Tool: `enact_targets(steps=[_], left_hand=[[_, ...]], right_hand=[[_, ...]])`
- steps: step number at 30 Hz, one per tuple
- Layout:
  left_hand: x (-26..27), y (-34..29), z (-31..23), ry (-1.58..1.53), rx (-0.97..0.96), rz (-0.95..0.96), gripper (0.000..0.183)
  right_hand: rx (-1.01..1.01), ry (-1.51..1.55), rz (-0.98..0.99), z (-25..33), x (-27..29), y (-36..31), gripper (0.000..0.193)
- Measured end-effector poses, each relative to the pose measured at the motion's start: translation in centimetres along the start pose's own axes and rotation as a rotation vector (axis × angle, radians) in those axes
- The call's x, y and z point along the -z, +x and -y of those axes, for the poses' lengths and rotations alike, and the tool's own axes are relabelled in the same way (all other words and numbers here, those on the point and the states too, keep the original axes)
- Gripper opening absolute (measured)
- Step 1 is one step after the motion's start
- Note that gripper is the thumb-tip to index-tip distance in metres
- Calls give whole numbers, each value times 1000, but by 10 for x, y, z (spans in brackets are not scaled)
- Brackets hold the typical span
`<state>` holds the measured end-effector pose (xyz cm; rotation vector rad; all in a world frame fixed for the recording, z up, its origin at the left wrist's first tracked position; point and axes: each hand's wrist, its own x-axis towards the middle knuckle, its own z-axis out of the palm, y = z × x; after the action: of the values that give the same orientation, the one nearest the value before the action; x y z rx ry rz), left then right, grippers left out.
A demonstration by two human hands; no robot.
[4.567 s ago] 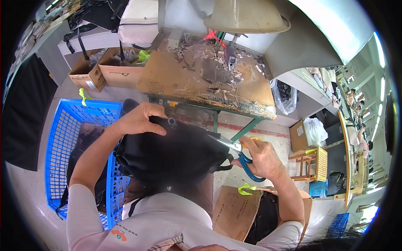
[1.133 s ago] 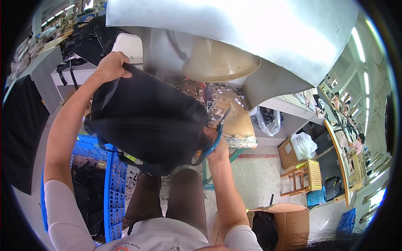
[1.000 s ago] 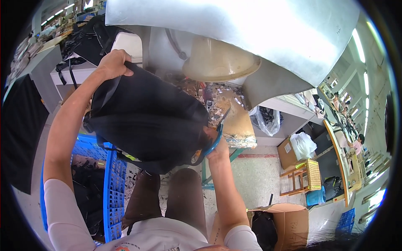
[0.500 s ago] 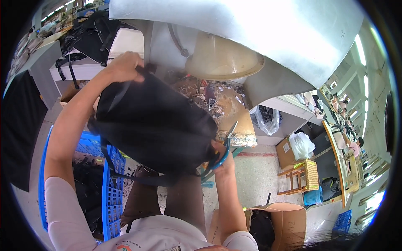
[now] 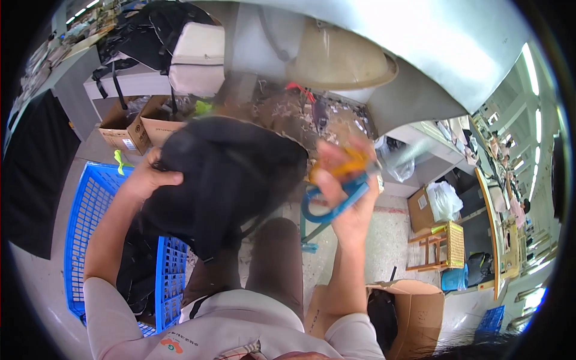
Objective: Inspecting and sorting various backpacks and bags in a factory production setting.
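Worktable (image 5: 342, 129): Pale scraps are strewn across the top, beyond the work in hand.
Blue crate (image 5: 171, 273): Dark items are held inside, at the left.
Black fabric bag (image 5: 240, 168): Slumped and slightly blurred, it is held above the knees (image 5: 273, 243), to the right of the crate and on the near side of the worktable.
Left hand (image 5: 146, 180): It is clamped on the bag's left side, thumb laid over the fabric, fingers mostly hidden; half a second ago, the raised top edge was held.
Right hand (image 5: 355, 207): Fingers are curled around the handles of the scissors (image 5: 348, 168); it is now seen just beside the bag, drawn off the right edge.
Scissors: Blades are blurred and pointed away from the bag; their spread cannot be told. No cut is judged to be under way, the bag being apparently supported by the left hand alone.
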<state>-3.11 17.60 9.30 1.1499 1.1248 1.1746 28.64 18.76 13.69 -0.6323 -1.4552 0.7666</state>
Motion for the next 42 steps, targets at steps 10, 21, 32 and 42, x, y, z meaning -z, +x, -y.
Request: enact_targets(steps=[10,21,32,42], left_hand=[[15,24,72,-565,26,40,41],[-6,60,73,-588,131,-48,36],[-13,64,54,-475,181,-76,38],[-13,54,52,-344,226,-62,42]], right_hand=[[-334,229,-249,-72,-3,-90,50],[-304,62,-436,-94,4,-49,41],[-304,167,-458,-97,7,-34,42],[-413,171,-471,-75,17,-71,40]])
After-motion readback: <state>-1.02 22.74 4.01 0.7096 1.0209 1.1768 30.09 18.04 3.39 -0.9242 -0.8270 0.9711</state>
